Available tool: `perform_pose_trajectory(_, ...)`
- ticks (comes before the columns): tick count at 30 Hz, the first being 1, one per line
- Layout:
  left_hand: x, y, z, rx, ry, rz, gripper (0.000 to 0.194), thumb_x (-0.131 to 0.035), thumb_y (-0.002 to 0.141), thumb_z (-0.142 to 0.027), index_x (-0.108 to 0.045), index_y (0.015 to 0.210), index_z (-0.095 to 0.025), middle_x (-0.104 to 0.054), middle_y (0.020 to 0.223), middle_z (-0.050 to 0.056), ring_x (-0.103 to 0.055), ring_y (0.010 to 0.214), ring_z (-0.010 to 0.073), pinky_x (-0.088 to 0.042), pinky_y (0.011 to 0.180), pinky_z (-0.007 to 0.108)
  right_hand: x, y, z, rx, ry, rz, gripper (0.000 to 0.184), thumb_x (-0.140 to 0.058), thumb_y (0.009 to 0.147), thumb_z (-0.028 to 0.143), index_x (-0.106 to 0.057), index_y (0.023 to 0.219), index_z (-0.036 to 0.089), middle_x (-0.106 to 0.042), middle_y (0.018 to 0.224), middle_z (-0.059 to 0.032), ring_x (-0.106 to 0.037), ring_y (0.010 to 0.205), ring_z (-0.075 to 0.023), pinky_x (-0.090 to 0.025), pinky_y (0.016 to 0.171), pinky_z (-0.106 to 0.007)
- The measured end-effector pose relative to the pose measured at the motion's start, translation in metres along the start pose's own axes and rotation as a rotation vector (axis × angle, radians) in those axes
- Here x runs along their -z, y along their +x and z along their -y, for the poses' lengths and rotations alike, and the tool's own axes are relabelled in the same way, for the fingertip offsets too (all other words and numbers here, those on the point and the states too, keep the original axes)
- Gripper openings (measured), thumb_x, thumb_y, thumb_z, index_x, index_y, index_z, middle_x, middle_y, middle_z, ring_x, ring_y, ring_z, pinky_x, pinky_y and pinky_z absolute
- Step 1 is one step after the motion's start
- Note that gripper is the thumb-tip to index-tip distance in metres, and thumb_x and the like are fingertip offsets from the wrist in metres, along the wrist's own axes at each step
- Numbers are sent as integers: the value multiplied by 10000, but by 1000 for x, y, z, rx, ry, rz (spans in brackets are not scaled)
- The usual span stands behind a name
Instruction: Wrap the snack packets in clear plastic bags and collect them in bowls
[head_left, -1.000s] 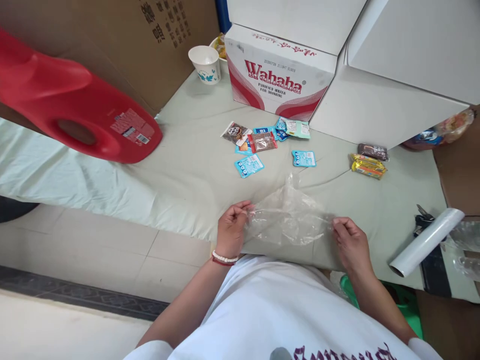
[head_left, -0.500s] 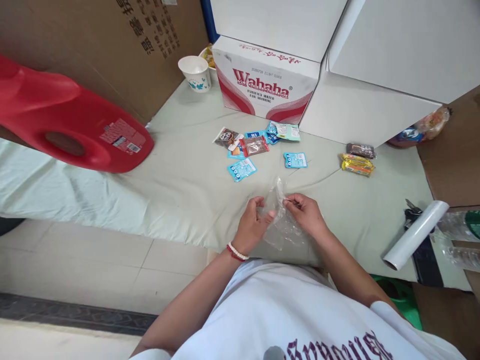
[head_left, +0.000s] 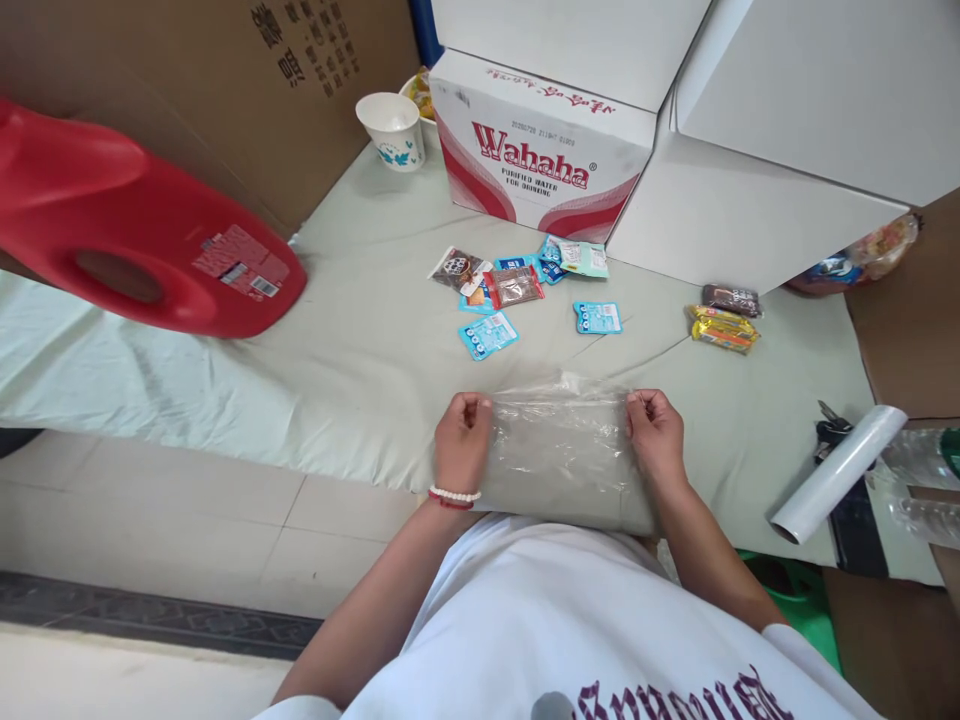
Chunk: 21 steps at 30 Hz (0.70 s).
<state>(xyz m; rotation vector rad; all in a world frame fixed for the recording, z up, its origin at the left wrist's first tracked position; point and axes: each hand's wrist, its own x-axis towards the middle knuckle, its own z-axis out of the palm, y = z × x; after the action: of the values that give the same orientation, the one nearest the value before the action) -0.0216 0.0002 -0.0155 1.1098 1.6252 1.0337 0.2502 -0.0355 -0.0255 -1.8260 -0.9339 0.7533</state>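
Observation:
A clear plastic bag (head_left: 559,450) is stretched flat between my two hands near the front edge of the table. My left hand (head_left: 461,440) pinches its upper left corner, fingers closed. At the upper right corner my right hand (head_left: 656,430) grips it the same way. Beyond the bag lie several small snack packets: a blue-white packet (head_left: 489,335), another blue packet (head_left: 598,318), a red-edged brown packet (head_left: 514,287), a dark brown packet (head_left: 459,270) and a pale green packet (head_left: 585,259).
A large red jug (head_left: 165,250) stands at the left. Behind the packets are a Wahaha carton (head_left: 540,185) and a paper cup (head_left: 391,132). Rightward lie a yellow snack pack (head_left: 722,330), a dark pack (head_left: 731,299), a plastic film roll (head_left: 840,475) and clear bottles (head_left: 926,455).
My hands have moved apart, left hand leftward and right hand rightward. The plastic bag, bunched up between them before, is now spread out flat and taut.

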Motion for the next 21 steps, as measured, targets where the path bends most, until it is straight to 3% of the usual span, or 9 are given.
perform_pose_trajectory(3, 20, -2, -11, -235, 257, -62, 307, -662, 785, -317, -647, 1065, -192, -632, 1109, 98, -567, 1069, 258, -467, 962, 413, 4, -4, -1, 92, -96, 20, 280, -608, 924, 497, -618, 906, 217, -520, 639, 56, -455, 560, -126, -391, 552, -253)
perform_pose_trajectory(5, 26, 0, -23, -413, 395, -65, 337, -592, 863, -331, -621, 1160, -173, -635, 1193, 136, -535, 1196, 289, -428, 1052, 466, 5, -6, 2, 165, -123, 55, 265, -599, 939, 480, -632, 929, 217, -543, 674, 49, -457, 576, -124, -400, 573, -256)
perform_pose_trajectory(7, 21, 8, -34, -486, 444, -11, 371, -517, 939, -373, -587, 1234, -159, -649, 1209, 150, -543, 1205, 290, -420, 1064, 475, 6, -7, 5, 237, -147, 88, 243, -597, 948, 454, -646, 941, 217, -568, 700, 41, -457, 587, -124, -405, 587, -260)
perform_pose_trajectory(9, 5, 22, -41, -466, 473, 103, 401, -494, 961, -430, -586, 1241, -158, -665, 1189, 153, -576, 1153, 289, -439, 1027, 464, 6, -9, 9, 300, -160, 104, 222, -593, 955, 431, -657, 950, 218, -580, 711, 36, -462, 595, -127, -409, 595, -262)
perform_pose_trajectory(11, -15, 36, -42, -394, 484, 261, 365, -547, 925, -469, -633, 1107, -165, -688, 1076, 132, -615, 1020, 273, -469, 933, 422, 6, -10, 13, 351, -164, 106, 206, -593, 959, 413, -663, 949, 220, -584, 715, 33, -475, 604, -130, -415, 603, -264)
perform_pose_trajectory(13, -33, 47, -39, -303, 442, 418, 283, -584, 893, -460, -642, 898, -182, -667, 841, 60, -603, 805, 217, -464, 776, 343, 8, -10, 15, 391, -171, 90, 194, -596, 960, 399, -666, 941, 220, -593, 733, 27, -495, 620, -133, -424, 618, -268)
perform_pose_trajectory(15, -44, 52, -33, -250, 364, 483, 288, -559, 905, -443, -591, 755, -199, -551, 648, -12, -516, 642, 162, -399, 648, 285, 13, -11, 16, 402, -181, 45, 193, -599, 956, 397, -668, 942, 217, -608, 761, 19, -515, 641, -137, -433, 632, -272)
perform_pose_trajectory(17, -46, 52, -26, -248, 239, 395, 318, -511, 934, -444, -539, 721, -209, -445, 589, -46, -440, 584, 135, -347, 596, 262, 18, -13, 14, 366, -173, -21, 214, -598, 952, 414, -664, 947, 211, -610, 768, 17, -521, 648, -140, -437, 635, -274)
perform_pose_trajectory(21, -42, 48, -12, -245, 5, 64, 313, -429, 992, -467, -477, 795, -229, -404, 621, -58, -429, 598, 132, -378, 625, 255, 31, -18, -1, 215, -152, -82, 280, -592, 944, 478, -648, 947, 204, -562, 708, 35, -491, 626, -138, -434, 632, -275)
